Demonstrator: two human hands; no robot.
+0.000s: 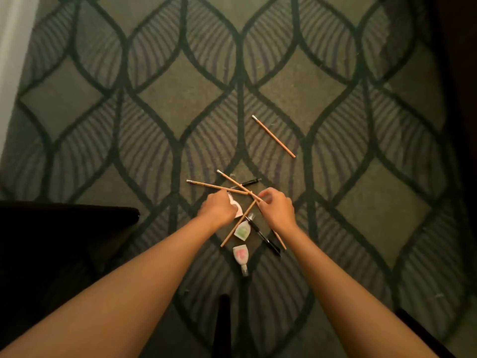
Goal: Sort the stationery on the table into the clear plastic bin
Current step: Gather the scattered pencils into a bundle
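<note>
A pile of stationery lies on a patterned carpet [180,99]. It holds several orange pencils [206,185], a black pen [263,237], a second black pen [247,181] and small white bottles, one with a green label [242,231] and one with a pink label [240,254]. My left hand [218,210] is curled over a third small white bottle [238,210], fingers closed on its upper edge. My right hand [277,209] pinches the crossed pencil ends [255,198]. One pencil [273,136] lies apart, farther off to the right. No clear bin is in view.
A dark piece of furniture [64,228] fills the left side near my left forearm. A dark upright leg [222,326] stands at the bottom centre between my arms. Another dark edge [454,73] runs along the right. A pale strip [13,47] borders the carpet at top left.
</note>
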